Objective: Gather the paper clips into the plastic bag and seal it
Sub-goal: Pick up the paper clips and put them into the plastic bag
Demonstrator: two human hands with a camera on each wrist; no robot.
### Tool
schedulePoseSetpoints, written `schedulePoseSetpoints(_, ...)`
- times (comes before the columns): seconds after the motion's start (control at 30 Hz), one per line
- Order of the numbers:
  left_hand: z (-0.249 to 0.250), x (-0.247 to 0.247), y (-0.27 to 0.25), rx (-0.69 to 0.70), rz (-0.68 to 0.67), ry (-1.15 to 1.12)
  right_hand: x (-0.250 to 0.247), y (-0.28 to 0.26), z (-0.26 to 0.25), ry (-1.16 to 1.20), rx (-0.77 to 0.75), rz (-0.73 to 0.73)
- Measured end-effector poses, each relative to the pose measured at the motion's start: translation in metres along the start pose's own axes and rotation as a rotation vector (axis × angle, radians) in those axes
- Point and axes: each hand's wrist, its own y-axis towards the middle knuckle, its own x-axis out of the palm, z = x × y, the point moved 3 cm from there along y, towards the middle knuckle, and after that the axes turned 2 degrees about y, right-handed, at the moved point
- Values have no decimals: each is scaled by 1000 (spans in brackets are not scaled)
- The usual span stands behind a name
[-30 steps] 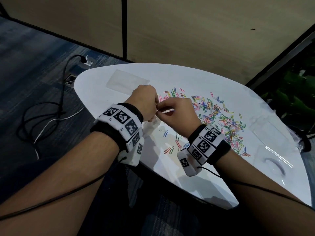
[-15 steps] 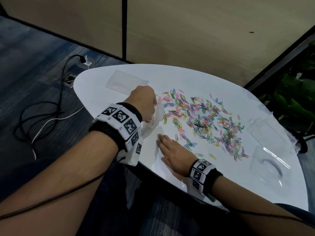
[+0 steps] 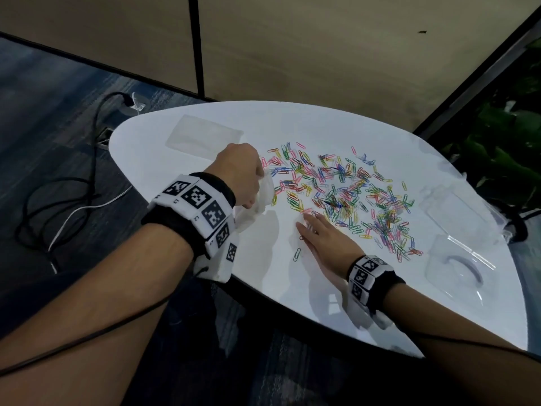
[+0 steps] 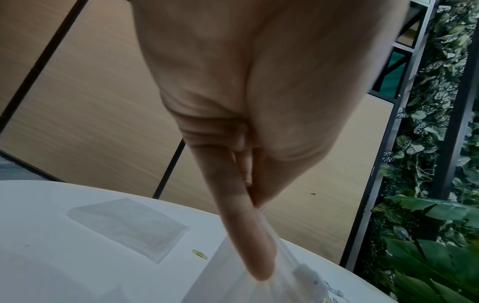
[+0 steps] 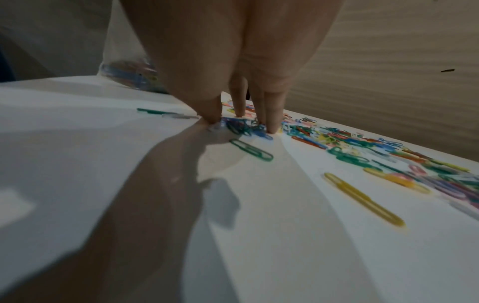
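glossy white rounded table (image 3: 292, 288) bears a loose spread of coloured wire paper clips (image 3: 345, 194), right hand (image 3: 325, 244) flat with straight fingers at its near edge, left hand (image 3: 240, 174) pinching the crumpled clear plastic bag (image 3: 257, 203) at the left edge.

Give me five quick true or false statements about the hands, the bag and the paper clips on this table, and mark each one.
1. The left hand pinches the plastic bag. True.
2. The right hand lies with straight fingers on the table. True.
3. All paper clips are in the bag. False: most lie scattered on the table.
4. The right hand holds the bag's zipper. False: it touches only table and clips.
5. A second flat bag lies beyond the left hand. True.
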Motion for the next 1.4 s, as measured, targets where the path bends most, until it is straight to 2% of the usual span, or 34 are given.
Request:
schedulePoseSetpoints(0.1, 3, 2, -1, -3, -4, 19, -11, 6, -3, 32, 5, 132)
schedulePoseSetpoints(0.2, 6, 3, -1, 2, -9, 37, -17, 15, -1, 60, 41, 134)
schedulePoseSetpoints(0.27, 7, 4, -1, -4, -22, 35, -21, 19, 8, 145, 134, 146)
schedulePoseSetpoints(0.4, 11, 5, -4, -10, -36, 16, -41, 16, 37, 514, 472, 233)
schedulePoseSetpoints(0.47, 12, 4, -4, -12, -37, 11, -54, 14, 47, 786, 619, 250)
schedulePoseSetpoints(0.5, 13, 4, -4, -12, -42, 10, -64, 15, 46, 972, 642, 282)
schedulePoseSetpoints(0.57, 14, 4, -3, -9, -50, 9, -88, 17, 35, 1369, 584, 367)
schedulePoseSetpoints(0.63, 15, 4, -3, -2, -50, 12, -112, 20, 14, 1664, 448, 400)
schedulePoseSetpoints(0.7, 14, 5, -2, 6, -35, 26, -128, 23, -11, 1802, 340, 385)
schedulePoseSetpoints(0.77, 14, 6, -3, 16, -11, 33, -130, 26, -32, 1833, 298, 345)
schedulePoseSetpoints(0.93, 13, 6, -5, 26, -11, 41, -124, 31, -54, 1645, 219, 202)
schedulePoseSetpoints(1.03, 11, 4, -3, 16, -4, 27, -131, 27, -41, 1509, 202, 349)
schedulePoseSetpoints(1.1, 10, 2, -3, 13, -9, 17, -127, 19, -31, 1185, 194, 434)
schedulePoseSetpoints(1.13, 10, 1, -3, 13, -9, 13, -119, 14, -31, 929, 142, 394)
schedulePoseSetpoints(1.23, 9, 1, -3, 20, -2, 4, -60, -7, -47, 231, -169, -11)
schedulePoseSetpoints(1.3, 9, 2, -4, 26, -7, 17, -24, -22, -50, 8, -298, -119)
schedulePoseSetpoints(1.4, 11, 3, -3, 31, -20, 32, 2, -35, -31, -78, -278, -122)
